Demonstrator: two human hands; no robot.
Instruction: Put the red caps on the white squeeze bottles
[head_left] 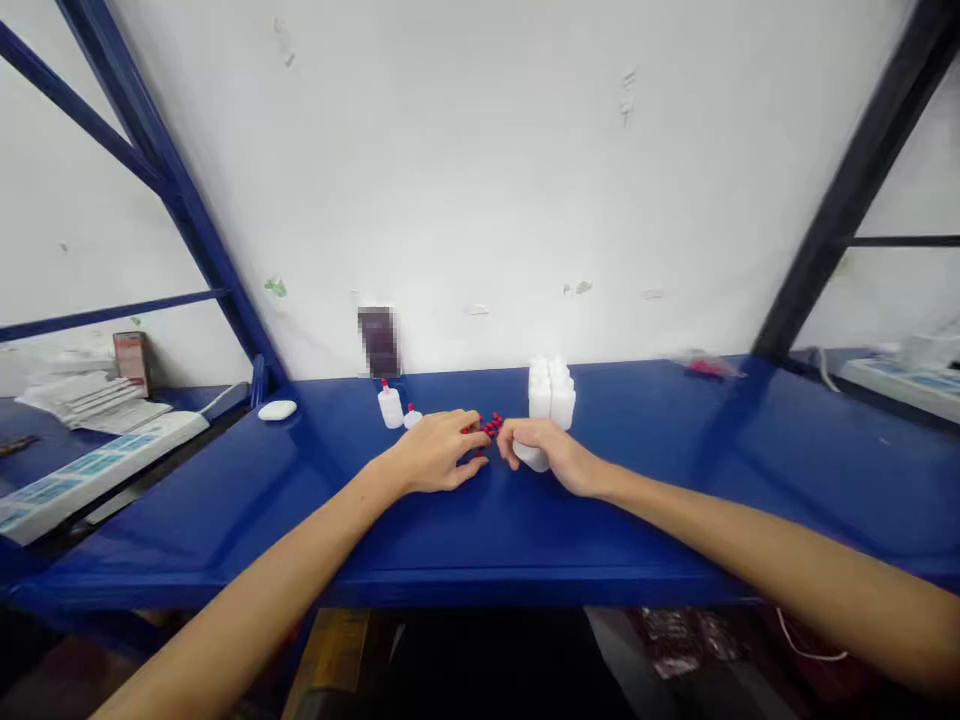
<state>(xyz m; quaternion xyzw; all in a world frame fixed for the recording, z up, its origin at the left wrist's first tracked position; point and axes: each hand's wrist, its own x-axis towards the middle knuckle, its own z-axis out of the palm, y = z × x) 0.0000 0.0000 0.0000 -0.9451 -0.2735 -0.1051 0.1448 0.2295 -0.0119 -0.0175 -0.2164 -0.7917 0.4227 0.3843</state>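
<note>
The right hand (553,450) holds a white bottle (532,459); the left hand (436,450), fingers apart, touches red caps (490,431), likely kept close for easy reach.

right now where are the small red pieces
In the head view, the small red pieces lie near centre on the blue table, between the left hand and the right hand.

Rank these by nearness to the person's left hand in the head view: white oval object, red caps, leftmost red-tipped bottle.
1. Red caps: at and just right of the left hand.
2. Leftmost red-tipped bottle: beyond the hand, to its left.
3. White oval object: farthest left.
</note>
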